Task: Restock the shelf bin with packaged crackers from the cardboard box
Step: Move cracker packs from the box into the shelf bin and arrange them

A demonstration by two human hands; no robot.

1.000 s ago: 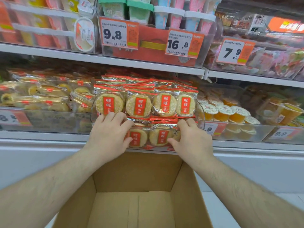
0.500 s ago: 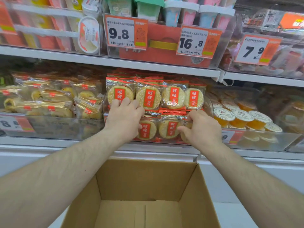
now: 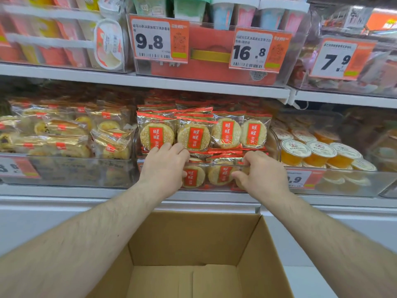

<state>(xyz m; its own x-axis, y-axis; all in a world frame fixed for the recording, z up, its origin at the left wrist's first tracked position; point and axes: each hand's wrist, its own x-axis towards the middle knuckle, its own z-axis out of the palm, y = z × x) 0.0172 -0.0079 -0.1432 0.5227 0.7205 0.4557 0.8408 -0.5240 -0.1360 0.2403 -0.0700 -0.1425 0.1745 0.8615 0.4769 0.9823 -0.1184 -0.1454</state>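
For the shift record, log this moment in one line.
left hand: on crackers | right hand: gripping bin front | cardboard box: looks empty

I note my left hand [image 3: 164, 166] has moved up from the bin's front edge, its fingertips now touching the upper row of cracker packets [image 3: 202, 134]. My right hand [image 3: 257, 173] has curled from flatter fingers into a grip on the clear bin [image 3: 217, 165] rim. My view has closed in on the shelf.
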